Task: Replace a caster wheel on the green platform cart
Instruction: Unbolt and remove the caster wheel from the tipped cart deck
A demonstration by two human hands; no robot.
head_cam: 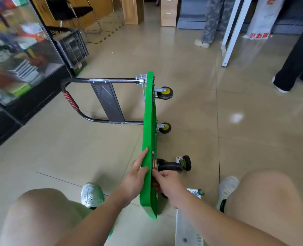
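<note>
Glossy beige tile floor (253,121). Centre: smooth green platform cart (149,121) on edge, black tubular handle (97,120) toward 9 o'clock. At 6 o'clock my left hand (138,173) lies flat on the deck. My right hand (168,181) curls at the black rubber caster (170,166); what it grasps I cannot tell. A loose caster (187,162) lies just beside it.

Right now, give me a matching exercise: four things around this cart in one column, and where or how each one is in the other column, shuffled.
1. left hand
2. right hand
3. loose caster
4. handle grip

A. wrapped in red and black
B. lying on the floor
C. flat against the green deck
D. fingers curled by the mounted black wheel

Pairs: 1-C, 2-D, 3-B, 4-A.
</note>
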